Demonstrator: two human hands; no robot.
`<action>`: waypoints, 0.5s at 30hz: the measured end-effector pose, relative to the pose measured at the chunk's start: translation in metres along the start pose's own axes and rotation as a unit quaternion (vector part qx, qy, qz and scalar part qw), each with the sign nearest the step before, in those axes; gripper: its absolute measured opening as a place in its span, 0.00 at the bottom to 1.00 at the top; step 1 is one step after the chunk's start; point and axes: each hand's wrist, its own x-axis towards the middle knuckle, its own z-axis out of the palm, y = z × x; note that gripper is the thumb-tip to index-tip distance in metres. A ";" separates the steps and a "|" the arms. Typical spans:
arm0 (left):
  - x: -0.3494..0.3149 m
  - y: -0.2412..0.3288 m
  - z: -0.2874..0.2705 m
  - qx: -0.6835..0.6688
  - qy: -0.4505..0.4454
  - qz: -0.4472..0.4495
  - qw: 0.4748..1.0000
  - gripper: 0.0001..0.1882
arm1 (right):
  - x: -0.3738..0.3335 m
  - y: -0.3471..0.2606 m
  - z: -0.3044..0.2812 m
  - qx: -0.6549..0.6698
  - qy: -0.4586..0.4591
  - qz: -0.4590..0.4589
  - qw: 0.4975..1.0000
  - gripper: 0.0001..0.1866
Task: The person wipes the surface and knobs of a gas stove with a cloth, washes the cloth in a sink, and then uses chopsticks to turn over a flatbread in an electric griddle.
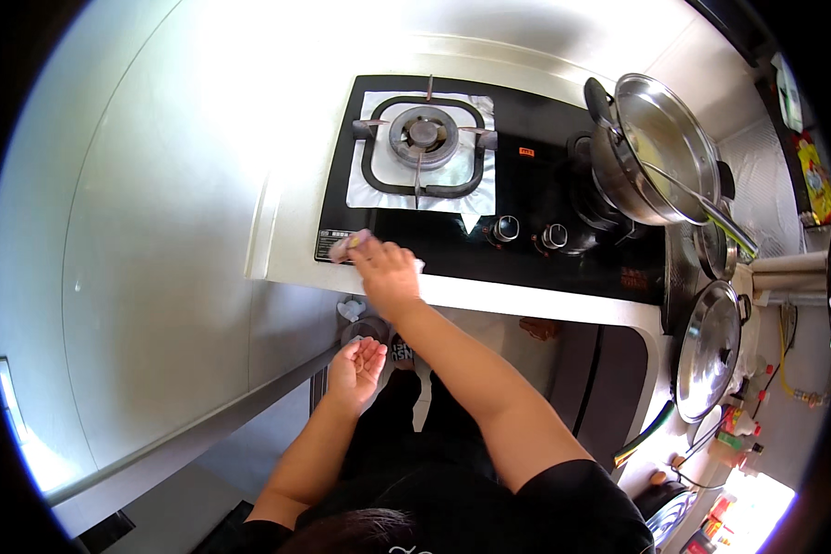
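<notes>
The right hand (386, 277) is partly curled, fingers pressing a pale purplish cloth (349, 246) onto the near-left corner of the black hob (535, 277); blur hides its exact grip. The left hand (358, 365), at 7 o'clock from it, hangs below the surface (286, 231), palm up, loosely cupped, with nothing visible in it. From the right hand, a bare burner (423, 136) stands at 12 to 1 o'clock, its raised black support (367, 171) ringing it over foil (358, 196). Two knobs (506, 229) sit at 2 o'clock. Beyond, also at 2, a steel pot (651, 198) contains what looks like yellowish liquid; a ladle (731, 228) leans across its rim. Past 3 o'clock is a glass-lidded pan (708, 351), contents unclear; bottles (743, 422) cluster near 4.
</notes>
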 end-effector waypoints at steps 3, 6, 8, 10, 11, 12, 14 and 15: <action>0.001 0.018 0.010 0.032 0.002 -0.002 0.999 0.09 | 0.000 -0.014 0.008 0.005 -0.020 -0.046 0.999 0.21; 0.006 0.026 0.021 0.068 0.013 0.001 0.998 0.09 | -0.014 0.000 -0.012 0.023 0.006 -0.055 0.998 0.17; 0.014 0.025 0.023 0.094 0.019 -0.018 0.995 0.09 | -0.040 0.018 -0.036 0.000 0.067 -0.001 0.998 0.18; 0.021 0.020 0.031 0.123 0.011 -0.038 0.992 0.09 | -0.074 0.048 -0.073 -0.038 0.087 0.050 0.994 0.17; 0.022 0.016 0.033 0.136 0.003 -0.046 0.990 0.09 | -0.094 0.066 -0.093 -0.059 0.076 0.074 0.993 0.16; 0.023 0.012 0.037 0.149 -0.005 -0.055 0.987 0.10 | -0.114 0.088 -0.112 -0.096 0.117 0.083 0.985 0.15; 0.024 0.006 0.043 0.166 -0.022 -0.069 0.983 0.10 | -0.148 0.127 -0.157 -0.207 0.106 0.203 0.951 0.12; 0.024 0.002 0.046 0.175 -0.031 -0.077 0.981 0.10 | -0.170 0.155 -0.175 -0.262 0.120 0.261 0.921 0.14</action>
